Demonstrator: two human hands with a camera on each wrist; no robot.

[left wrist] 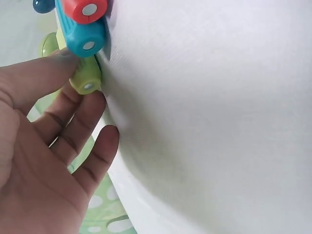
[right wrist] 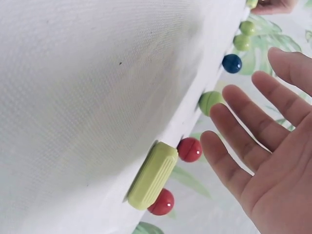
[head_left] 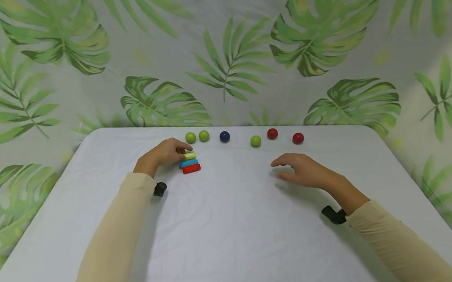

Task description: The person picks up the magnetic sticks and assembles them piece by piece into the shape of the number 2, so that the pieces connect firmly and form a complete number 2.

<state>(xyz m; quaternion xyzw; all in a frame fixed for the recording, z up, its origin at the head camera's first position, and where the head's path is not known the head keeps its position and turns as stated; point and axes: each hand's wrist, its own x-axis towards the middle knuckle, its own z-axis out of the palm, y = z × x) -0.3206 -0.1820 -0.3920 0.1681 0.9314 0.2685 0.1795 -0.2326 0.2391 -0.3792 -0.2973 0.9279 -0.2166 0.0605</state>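
Note:
My left hand [head_left: 167,152] pinches the end of a yellow-green bar-shaped block [left wrist: 87,80] between thumb and fingers. Beside that block lie a blue block [head_left: 189,163] and a red block [head_left: 191,168], in a close row on the white table. Held above the table at the right, my right hand [head_left: 307,170] has spread, relaxed fingers and nothing in them. Another yellow-green block [right wrist: 153,175] lies close to this hand in the right wrist view, near two red balls [right wrist: 189,149]; the head view does not show it.
Along the table's [head_left: 232,228] far edge stand two green balls [head_left: 203,135], a dark blue ball [head_left: 224,136], another green ball [head_left: 255,141] and two red balls [head_left: 272,133]. Behind them hangs a leaf-patterned cloth [head_left: 234,35]. Black devices [head_left: 335,215] are worn at both wrists.

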